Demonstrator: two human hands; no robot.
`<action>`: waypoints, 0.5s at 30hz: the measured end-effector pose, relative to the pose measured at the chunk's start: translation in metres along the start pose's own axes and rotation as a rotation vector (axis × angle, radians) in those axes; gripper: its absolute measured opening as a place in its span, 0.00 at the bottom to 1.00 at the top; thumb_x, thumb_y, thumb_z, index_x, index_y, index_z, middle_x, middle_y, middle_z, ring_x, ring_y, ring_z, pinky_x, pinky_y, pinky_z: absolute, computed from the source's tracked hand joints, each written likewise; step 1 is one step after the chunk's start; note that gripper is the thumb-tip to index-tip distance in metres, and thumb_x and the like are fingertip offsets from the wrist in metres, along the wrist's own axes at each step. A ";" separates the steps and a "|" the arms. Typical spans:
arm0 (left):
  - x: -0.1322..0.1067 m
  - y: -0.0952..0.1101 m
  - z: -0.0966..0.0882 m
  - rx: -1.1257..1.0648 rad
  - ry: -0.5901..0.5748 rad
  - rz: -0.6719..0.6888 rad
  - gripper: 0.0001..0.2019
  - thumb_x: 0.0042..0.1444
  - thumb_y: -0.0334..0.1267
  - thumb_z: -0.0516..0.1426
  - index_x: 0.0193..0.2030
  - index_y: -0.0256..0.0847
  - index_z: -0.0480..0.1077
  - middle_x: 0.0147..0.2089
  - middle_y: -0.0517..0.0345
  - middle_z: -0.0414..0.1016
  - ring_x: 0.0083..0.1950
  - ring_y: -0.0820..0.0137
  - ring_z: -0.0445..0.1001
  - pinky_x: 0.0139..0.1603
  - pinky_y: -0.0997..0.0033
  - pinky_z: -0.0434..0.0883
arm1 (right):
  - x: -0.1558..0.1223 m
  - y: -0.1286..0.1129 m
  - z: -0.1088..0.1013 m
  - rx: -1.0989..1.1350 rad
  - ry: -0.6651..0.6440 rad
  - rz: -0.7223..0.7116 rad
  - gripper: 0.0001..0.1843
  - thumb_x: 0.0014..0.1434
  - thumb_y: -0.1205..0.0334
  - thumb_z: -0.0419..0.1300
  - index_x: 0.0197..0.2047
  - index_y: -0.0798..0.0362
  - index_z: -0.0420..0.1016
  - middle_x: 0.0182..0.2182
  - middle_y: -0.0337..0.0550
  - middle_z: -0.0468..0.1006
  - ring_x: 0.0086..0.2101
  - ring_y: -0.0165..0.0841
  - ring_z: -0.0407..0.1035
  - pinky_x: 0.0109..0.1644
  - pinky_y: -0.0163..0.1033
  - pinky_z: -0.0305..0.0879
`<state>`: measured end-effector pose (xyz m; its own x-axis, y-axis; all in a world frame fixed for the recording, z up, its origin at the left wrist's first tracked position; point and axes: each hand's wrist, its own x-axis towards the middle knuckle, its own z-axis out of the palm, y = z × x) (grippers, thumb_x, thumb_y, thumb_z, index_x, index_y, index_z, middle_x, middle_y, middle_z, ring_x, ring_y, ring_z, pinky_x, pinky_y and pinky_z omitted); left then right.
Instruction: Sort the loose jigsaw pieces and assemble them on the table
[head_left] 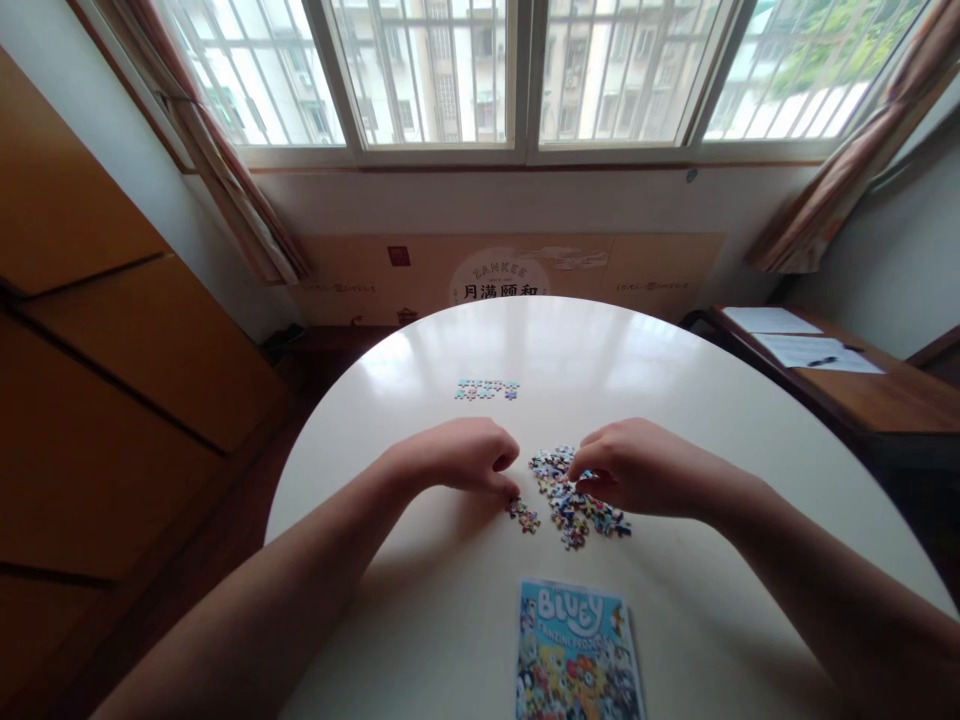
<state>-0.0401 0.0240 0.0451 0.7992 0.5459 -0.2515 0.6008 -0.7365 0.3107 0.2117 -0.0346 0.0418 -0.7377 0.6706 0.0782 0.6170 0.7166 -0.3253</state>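
Note:
A loose heap of small, colourful jigsaw puzzle pieces (574,500) lies mid-table. My right hand (634,465) reaches over its right side with fingers bent toward the thumb. What is between those fingertips, if anything, is too small to make out. To the left of the heap is a small cluster of jigsaw pieces (529,520). My left hand (472,455) is curled, its fingertips down on the upper-left edge of that cluster. Farther back, a strip of pale blue jigsaw pieces (486,389) lies in rows.
All of this rests on a round white table (420,620). A blue "BLUEY" picture booklet or box (577,650) lies near the front edge. At right, a wooden desk (907,385) holds papers (814,352) and a pen. Windows and a cardboard panel (577,255) stand beyond.

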 end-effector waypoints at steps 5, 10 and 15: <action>0.000 0.001 0.000 0.018 0.011 0.004 0.16 0.55 0.45 0.59 0.22 0.41 0.62 0.22 0.62 0.64 0.23 0.74 0.56 0.25 0.69 0.51 | 0.003 -0.007 0.003 -0.027 -0.050 0.007 0.11 0.56 0.69 0.60 0.37 0.47 0.82 0.30 0.37 0.80 0.28 0.28 0.70 0.32 0.35 0.56; 0.000 -0.001 0.001 0.025 0.016 -0.011 0.15 0.56 0.44 0.57 0.22 0.41 0.62 0.23 0.62 0.65 0.23 0.75 0.57 0.25 0.69 0.52 | 0.004 -0.008 0.004 -0.027 -0.071 0.019 0.11 0.54 0.70 0.60 0.35 0.46 0.82 0.29 0.37 0.80 0.28 0.28 0.69 0.33 0.36 0.56; 0.000 0.000 0.000 -0.004 -0.010 0.001 0.16 0.54 0.47 0.61 0.23 0.41 0.64 0.22 0.63 0.65 0.23 0.75 0.56 0.24 0.70 0.52 | 0.004 -0.010 0.003 -0.008 -0.078 0.028 0.06 0.55 0.65 0.63 0.34 0.47 0.82 0.28 0.38 0.79 0.28 0.29 0.69 0.32 0.36 0.55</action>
<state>-0.0397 0.0240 0.0447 0.7994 0.5416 -0.2602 0.6005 -0.7353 0.3143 0.2015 -0.0398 0.0422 -0.7387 0.6740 -0.0043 0.6398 0.6991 -0.3191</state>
